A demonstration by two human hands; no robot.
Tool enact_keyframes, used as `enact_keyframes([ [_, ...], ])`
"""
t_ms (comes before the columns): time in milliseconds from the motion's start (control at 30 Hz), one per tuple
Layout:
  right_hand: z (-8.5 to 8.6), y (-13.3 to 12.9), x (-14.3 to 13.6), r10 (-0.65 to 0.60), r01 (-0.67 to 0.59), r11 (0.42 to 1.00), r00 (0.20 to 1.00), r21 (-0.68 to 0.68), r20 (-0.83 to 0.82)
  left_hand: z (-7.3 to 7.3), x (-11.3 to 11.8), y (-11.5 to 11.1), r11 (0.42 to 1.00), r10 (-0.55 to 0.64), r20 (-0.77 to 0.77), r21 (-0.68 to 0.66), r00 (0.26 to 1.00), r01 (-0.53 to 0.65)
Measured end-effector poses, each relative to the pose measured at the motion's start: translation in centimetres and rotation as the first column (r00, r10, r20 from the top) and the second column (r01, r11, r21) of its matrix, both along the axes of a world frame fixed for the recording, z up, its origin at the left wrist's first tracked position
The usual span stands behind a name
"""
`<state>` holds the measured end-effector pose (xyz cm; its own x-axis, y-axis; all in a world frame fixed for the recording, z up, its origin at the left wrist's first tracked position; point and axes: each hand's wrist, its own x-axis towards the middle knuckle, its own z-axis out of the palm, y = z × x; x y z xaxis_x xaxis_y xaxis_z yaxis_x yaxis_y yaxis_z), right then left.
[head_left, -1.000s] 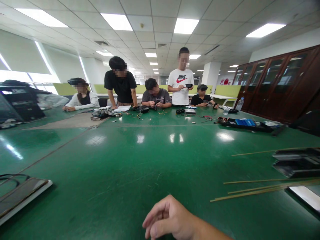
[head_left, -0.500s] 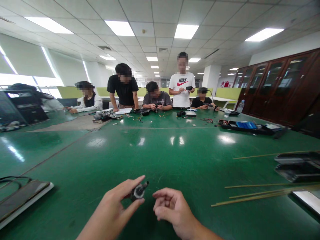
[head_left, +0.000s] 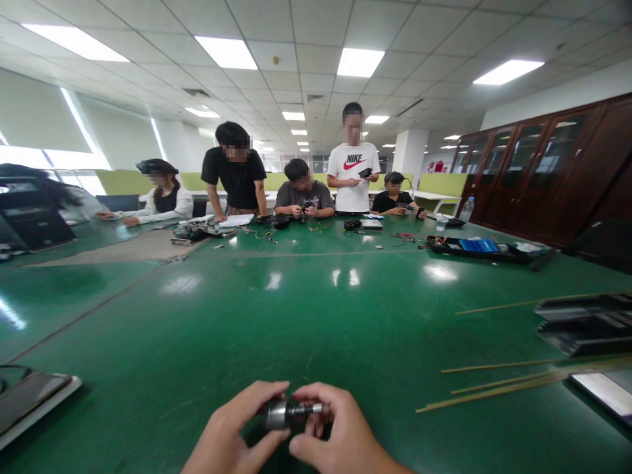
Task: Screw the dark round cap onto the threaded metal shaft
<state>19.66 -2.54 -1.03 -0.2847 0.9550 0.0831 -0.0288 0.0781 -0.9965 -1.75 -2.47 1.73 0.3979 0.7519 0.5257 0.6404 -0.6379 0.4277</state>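
Note:
My left hand (head_left: 247, 424) holds a metal cylindrical part with a thin shaft (head_left: 277, 415), gripping its wide silvery body between thumb and fingers. The dark, stepped shaft points right, with a bright tip, and lies nearly level above the table. My right hand (head_left: 340, 428) curves around the shaft end. Its thumb is below and its index finger above, with a gap between them; whether the curled fingers behind touch the tip I cannot tell.
Thin yellowish rods (head_left: 494, 388) lie on the green table (head_left: 237, 322) at right, near black channel-like pieces (head_left: 582, 322). A flat device (head_left: 29, 401) is at left. A black tray (head_left: 474, 249) of parts stands farther back. Several people are across the table.
The metal part has turned from pointing up and away to pointing right, and both hands have come lower and closer together. My right hand has moved around the shaft. The view has shifted slightly.

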Motion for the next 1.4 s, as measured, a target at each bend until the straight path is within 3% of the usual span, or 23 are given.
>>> enact_keyframes([
  [200, 0.2, 0.0, 0.1, -0.029, 0.029, 1.000, 0.999, 0.011, 0.041, 0.3, 0.8, -0.3, 0.995, -0.054, 0.015, -0.081, 0.998, 0.055],
  [500, 1.0, -0.2, 0.1, -0.092, 0.091, 0.995, 0.994, 0.029, 0.049, 0.1, 0.6, -0.1, 0.997, -0.068, 0.051, 0.036, 0.996, 0.066],
  [767, 1.5, -0.5, 0.4, -0.096, 0.094, 0.995, 0.993, 0.038, 0.062, -0.1, 0.7, -0.5, 1.000, -0.030, 0.019, -0.001, 0.999, 0.030],
  [1400, 1.5, -0.5, 0.3, -0.120, 0.120, 0.993, 0.991, 0.002, 0.064, 0.0, 0.4, -0.5, 0.996, -0.027, -0.027, 0.086, 0.999, 0.029],
])
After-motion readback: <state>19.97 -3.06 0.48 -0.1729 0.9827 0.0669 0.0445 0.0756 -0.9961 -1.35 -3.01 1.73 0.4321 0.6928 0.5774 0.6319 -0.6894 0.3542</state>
